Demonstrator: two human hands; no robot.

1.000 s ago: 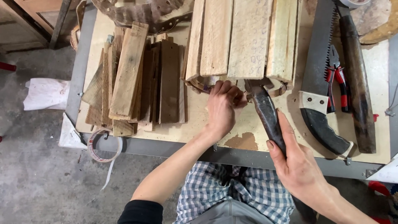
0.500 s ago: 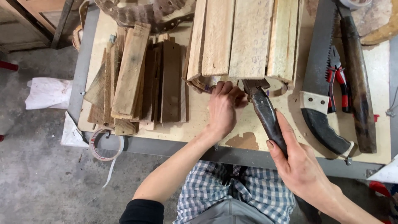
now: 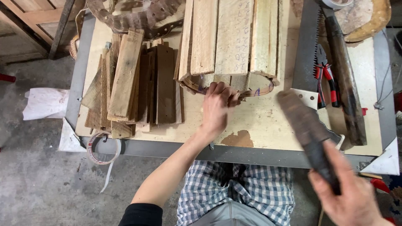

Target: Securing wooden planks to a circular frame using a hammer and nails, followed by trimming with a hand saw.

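Observation:
My left hand (image 3: 218, 109) rests on the workbench (image 3: 268, 121), its fingers pinching the thin curved wooden hoop (image 3: 255, 93) that runs under the near ends of several pale planks (image 3: 228, 39). My right hand (image 3: 349, 194) hangs off the bench's front right edge, closed around the handle of a dark, blurred hammer-like tool (image 3: 303, 125) that is raised and drawn back toward me. The tool's head sits above the bench, to the right of the hoop and apart from it.
A stack of darker wood slats (image 3: 134, 83) lies at the left. A hand saw (image 3: 312, 54), red-handled pliers (image 3: 326, 79) and a long dark bar (image 3: 345, 83) lie at the right. A tape roll (image 3: 102, 148) hangs off the front left edge; a perforated strap (image 3: 138, 16) curls at the back.
The tool in my right hand has swung back from the plank ends to the lower right, toward me. My left hand has stayed on the hoop.

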